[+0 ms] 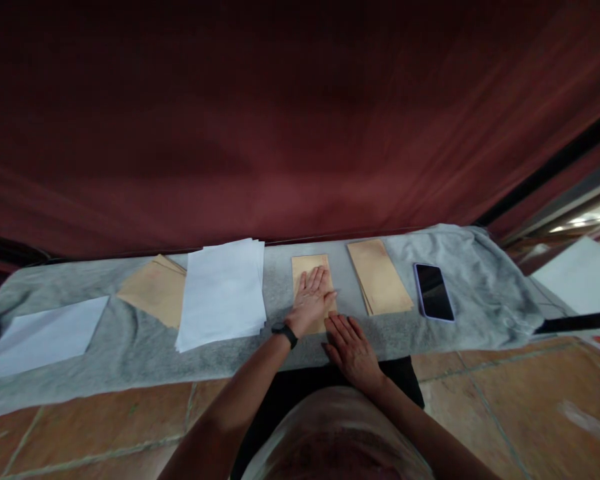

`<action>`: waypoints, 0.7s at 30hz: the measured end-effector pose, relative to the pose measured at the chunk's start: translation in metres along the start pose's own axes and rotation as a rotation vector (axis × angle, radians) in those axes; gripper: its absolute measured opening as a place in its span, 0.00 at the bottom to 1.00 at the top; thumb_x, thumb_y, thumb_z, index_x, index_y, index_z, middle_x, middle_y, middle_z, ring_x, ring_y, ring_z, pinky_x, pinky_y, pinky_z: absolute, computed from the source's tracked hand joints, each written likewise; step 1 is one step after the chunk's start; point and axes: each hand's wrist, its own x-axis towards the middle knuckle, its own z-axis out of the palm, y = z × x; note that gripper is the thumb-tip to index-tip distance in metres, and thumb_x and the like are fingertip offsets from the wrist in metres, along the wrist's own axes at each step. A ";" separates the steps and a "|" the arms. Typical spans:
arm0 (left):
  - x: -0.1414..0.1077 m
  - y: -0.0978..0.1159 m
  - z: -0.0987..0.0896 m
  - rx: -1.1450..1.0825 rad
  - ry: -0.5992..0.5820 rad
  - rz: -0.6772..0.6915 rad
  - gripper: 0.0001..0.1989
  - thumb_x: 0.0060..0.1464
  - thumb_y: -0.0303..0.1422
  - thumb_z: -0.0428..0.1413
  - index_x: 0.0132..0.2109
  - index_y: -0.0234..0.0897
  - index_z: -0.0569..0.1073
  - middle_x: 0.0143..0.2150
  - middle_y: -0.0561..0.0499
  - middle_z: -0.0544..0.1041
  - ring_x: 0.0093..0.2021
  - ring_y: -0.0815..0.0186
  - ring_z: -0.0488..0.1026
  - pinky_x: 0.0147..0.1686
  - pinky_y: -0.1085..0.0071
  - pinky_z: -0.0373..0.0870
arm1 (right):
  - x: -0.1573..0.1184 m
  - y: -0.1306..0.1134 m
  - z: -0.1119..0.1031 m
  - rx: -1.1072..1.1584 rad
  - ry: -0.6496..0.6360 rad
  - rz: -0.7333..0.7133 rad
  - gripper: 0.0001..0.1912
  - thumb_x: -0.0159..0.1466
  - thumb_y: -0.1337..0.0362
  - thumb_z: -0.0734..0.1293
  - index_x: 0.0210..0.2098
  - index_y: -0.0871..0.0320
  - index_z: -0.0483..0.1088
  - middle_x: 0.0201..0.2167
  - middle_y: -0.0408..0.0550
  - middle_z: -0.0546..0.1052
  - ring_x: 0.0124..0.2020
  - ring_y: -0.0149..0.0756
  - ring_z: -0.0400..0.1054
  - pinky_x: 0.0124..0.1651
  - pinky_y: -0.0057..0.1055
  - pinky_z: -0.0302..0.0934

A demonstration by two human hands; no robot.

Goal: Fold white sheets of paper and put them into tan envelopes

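Observation:
A brown paper envelope (307, 262) lies on the grey cloth in front of me. My left hand (311, 297), with a dark band at its wrist, rests flat on it with the fingers stretched out. My right hand (351, 347) lies at the envelope's near right corner, fingers extended and palm down; whether the fingertips press on the paper I cannot tell. To the right sits a small stack of similar brown envelopes (380, 277). A thick, slightly fanned pile of white paper sheets (225, 293) is on the left.
A phone (434, 291) with a purple edge lies right of the envelopes. More brown envelopes (153, 290) are partly under the white pile, with white paper (45, 337) farther left. The grey cloth (145, 360) covers a narrow surface; a dark red curtain (280, 133) hangs behind it.

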 end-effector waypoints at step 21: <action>-0.017 0.002 0.000 -0.051 0.012 0.018 0.27 0.70 0.44 0.43 0.72 0.44 0.59 0.75 0.53 0.57 0.76 0.53 0.45 0.72 0.45 0.43 | -0.004 0.003 0.007 -0.002 0.038 -0.029 0.29 0.74 0.59 0.59 0.71 0.61 0.55 0.68 0.55 0.66 0.69 0.45 0.59 0.72 0.49 0.51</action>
